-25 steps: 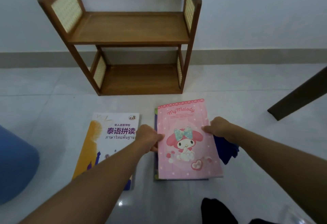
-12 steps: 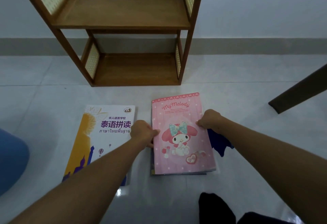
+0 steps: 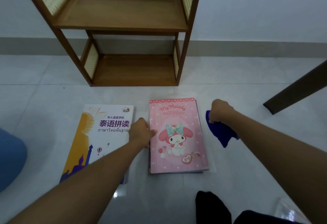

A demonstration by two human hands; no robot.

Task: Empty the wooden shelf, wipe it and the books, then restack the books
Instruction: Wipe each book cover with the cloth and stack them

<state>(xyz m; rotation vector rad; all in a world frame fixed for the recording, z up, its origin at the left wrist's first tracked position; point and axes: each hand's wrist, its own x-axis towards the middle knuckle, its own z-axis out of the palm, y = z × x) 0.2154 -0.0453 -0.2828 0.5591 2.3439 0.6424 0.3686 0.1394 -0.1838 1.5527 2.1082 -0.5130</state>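
Right hand (image 3: 221, 111): fingers bunched round blue cloth (image 3: 222, 134), just beside the right edge of pink book (image 3: 177, 135). Left hand (image 3: 140, 132): pinches that book's left edge, thumb on the cover. Pink book: flat, cover up, in front of wooden shelf (image 3: 131, 24), whose two tiers are bare; its long axis runs from the person toward the shelf. Cloth lies to the cover's right, so a leftward sweep would likely meet it. White book (image 3: 104, 140): flat, left of the left hand.
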